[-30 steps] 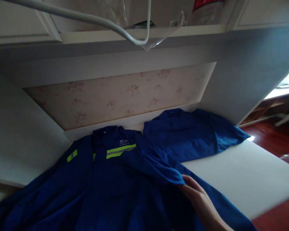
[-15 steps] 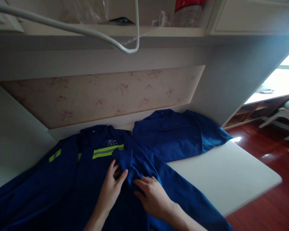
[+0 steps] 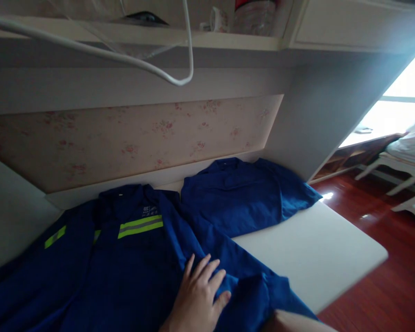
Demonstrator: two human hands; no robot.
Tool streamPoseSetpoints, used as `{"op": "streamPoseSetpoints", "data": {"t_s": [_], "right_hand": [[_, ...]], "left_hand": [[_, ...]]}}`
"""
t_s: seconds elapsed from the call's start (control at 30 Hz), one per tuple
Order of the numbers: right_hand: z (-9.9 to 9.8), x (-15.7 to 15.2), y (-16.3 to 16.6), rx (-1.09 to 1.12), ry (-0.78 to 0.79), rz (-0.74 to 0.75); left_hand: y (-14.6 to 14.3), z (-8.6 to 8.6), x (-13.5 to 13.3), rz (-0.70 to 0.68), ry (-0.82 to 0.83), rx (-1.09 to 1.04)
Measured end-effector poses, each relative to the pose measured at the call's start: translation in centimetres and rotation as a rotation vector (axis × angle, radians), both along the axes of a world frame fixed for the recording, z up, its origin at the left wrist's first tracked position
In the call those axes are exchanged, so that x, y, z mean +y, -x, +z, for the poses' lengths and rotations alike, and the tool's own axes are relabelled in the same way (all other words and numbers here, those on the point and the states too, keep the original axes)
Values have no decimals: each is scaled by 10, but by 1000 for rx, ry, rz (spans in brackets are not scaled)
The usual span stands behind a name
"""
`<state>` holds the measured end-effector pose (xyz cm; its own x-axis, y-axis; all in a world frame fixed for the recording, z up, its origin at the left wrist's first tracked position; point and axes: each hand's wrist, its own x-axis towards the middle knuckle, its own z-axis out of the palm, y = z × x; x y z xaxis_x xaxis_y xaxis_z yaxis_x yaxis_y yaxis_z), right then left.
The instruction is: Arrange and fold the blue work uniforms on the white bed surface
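1. Jacket (image 3: 124,272), blue with yellow-grey reflective stripes, lies spread face up on the white worktop (image 3: 314,253), filling its 9 o'clock half.
2. Left hand (image 3: 198,299) rests flat on the jacket's sleeve, grip wide open, fingers spread, holding nothing.
3. Right forearm shows at 5 o'clock; its grip cannot be told.
4. Folded blue garment (image 3: 242,193) lies at 12 o'clock, touching the jacket.
5. White cable (image 3: 124,60) hangs above.

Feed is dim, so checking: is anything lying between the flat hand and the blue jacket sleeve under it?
Nothing visible does. The left hand rests flat, directly on the blue jacket, by its sleeve. The right hand is out of frame.
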<state>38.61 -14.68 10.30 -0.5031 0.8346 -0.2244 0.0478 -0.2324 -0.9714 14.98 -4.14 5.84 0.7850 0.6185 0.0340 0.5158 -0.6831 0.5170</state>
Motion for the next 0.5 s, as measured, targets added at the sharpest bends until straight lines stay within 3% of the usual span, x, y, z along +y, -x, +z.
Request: {"op": "streamPoseSetpoints", "data": {"t_s": [0.1, 0.2, 0.23, 0.33, 0.4, 0.5], "right_hand": [[2, 26, -33, -154, -74, -198], [-22, 76, -44, -559, -389, -496], [-33, 94, -42, -722, -508, -496], [-65, 137, -31, -1093, -719, -241], [-78, 151, -27, -1214, -803, -125], [-81, 158, -35, -1283, -940, -99]], "left_hand": [[-17, -24, -13, -63, -236, 8], [-24, -29, -20, -8, -377, -100], [-23, -27, -20, 34, -405, -142], [-6, -23, -18, 233, -472, -245], [13, -28, -15, 435, -477, -271], [42, -46, -10, 636, -356, -262]]}}
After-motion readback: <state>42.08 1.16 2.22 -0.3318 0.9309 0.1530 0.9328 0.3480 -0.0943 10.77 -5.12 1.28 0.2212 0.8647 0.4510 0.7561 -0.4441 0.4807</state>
